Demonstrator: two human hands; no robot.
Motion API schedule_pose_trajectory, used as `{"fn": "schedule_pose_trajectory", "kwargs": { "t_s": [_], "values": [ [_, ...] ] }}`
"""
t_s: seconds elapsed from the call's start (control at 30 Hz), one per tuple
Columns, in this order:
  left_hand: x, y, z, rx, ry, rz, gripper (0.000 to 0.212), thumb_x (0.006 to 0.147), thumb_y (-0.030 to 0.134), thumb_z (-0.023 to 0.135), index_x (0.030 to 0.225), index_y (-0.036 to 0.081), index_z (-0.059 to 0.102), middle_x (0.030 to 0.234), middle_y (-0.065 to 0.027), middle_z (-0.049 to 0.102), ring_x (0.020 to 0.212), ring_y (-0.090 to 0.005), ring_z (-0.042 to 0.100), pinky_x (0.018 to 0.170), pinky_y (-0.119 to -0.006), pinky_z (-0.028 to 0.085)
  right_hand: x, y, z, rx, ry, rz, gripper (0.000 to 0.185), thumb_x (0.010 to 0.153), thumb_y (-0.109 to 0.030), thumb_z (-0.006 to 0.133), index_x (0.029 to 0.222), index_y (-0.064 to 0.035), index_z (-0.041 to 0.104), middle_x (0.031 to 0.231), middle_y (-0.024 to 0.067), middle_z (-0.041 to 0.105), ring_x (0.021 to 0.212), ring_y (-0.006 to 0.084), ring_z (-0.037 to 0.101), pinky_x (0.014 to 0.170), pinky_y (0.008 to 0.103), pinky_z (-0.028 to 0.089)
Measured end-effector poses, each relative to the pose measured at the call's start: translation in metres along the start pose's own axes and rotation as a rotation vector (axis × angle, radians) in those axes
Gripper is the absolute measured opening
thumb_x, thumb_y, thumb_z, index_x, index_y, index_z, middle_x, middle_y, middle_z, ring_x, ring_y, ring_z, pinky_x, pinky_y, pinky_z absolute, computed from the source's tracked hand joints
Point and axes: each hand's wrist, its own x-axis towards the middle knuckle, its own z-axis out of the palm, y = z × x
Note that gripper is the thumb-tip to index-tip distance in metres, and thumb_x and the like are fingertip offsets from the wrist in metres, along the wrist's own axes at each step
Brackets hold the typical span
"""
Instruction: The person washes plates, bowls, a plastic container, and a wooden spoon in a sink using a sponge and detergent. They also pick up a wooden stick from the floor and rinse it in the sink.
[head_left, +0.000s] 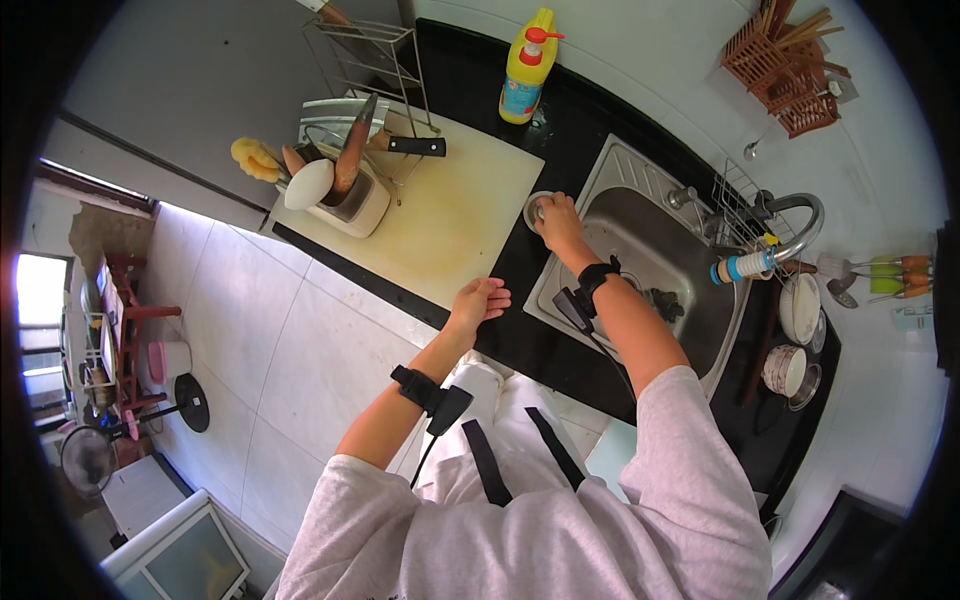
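My right hand (559, 223) is at a small white bowl (529, 213) on the black countertop, between the cutting board and the sink. Its fingers close over the bowl's near rim and hide part of the inside. Over the counter's front edge, my left hand (480, 303) is empty, with its palm turned to the right and its fingers loosely bent. Left of it lies a large pale cutting board (457, 225). The stainless steel sink (637, 225) is just right of my right hand, with a dark item (665, 304) in its basin.
A utensil holder (367, 206) and a black-handled knife (417, 146) occupy the board's left side, by a wire rack (409, 67). Behind stands a yellow pump bottle (523, 82). The curved faucet (806, 217) overhangs the sink; stacked bowls (784, 371) stand to its right.
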Motion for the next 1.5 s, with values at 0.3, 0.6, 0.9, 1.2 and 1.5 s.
{"fn": "schedule_pose_trajectory", "kwargs": {
  "t_s": [0.3,0.6,0.9,1.2,1.5],
  "values": [
    [0.015,0.019,0.008,-0.003,-0.042,0.024,0.025,0.091,0.021,0.042,0.106,0.003,0.052,0.093,-0.008,0.06,0.086,-0.0165,0.059,0.076,-0.028,0.047,0.029,0.014,-0.035,0.166,0.218,0.117,0.028,0.069,-0.009,0.064,0.094,0.0005,0.058,0.096,0.0167,0.05,0.095,0.0341,0.048,0.081,0.0387,0.044],
    [0.035,0.062,0.041,0.021,-0.008,0.04,0.024,0.09,0.021,0.044,0.104,0.003,0.053,0.092,-0.0082,0.06,0.086,-0.0173,0.058,0.077,-0.029,0.046,0.108,0.139,-0.032,0.123,0.508,0.579,0.035,0.071,-0.012,0.063,0.105,-0.0047,0.059,0.118,0.0193,0.048,0.104,0.0361,0.047,0.089,0.0447,0.038],
    [0.029,0.082,0.05,-0.033,0.019,0.09,0.023,0.091,0.019,0.042,0.103,0.003,0.053,0.091,-0.0081,0.06,0.084,-0.0171,0.058,0.076,-0.028,0.046,0.258,0.039,-0.153,0.01,0.47,-0.471,0.057,0.071,0.0,0.056,0.123,-0.0204,0.047,0.134,0.011,0.037,0.121,0.0329,0.037,0.092,0.0452,0.037],
    [-0.01,0.068,0.025,-0.115,0.053,0.13,0.023,0.092,0.02,0.04,0.1,0.004,0.053,0.09,-0.0075,0.06,0.082,-0.0166,0.058,0.075,-0.028,0.047,0.276,0.042,-0.192,-0.538,0.156,-0.726,0.025,0.076,-0.018,0.061,0.101,-0.0146,0.055,0.116,0.0071,0.053,0.118,0.0276,0.042,0.09,0.0417,0.037],
    [-0.004,0.103,0.05,-0.04,-0.11,0.249,0.025,0.091,0.022,0.042,0.102,0.004,0.054,0.093,-0.0059,0.06,0.084,-0.0142,0.058,0.074,-0.026,0.046,0.191,-0.01,-0.285,-0.222,-0.043,-0.02,0.045,0.07,-0.037,0.065,0.087,0.0051,0.06,0.077,0.0186,0.063,0.072,0.0317,0.061,0.065,0.04,0.047]
  ]
}}
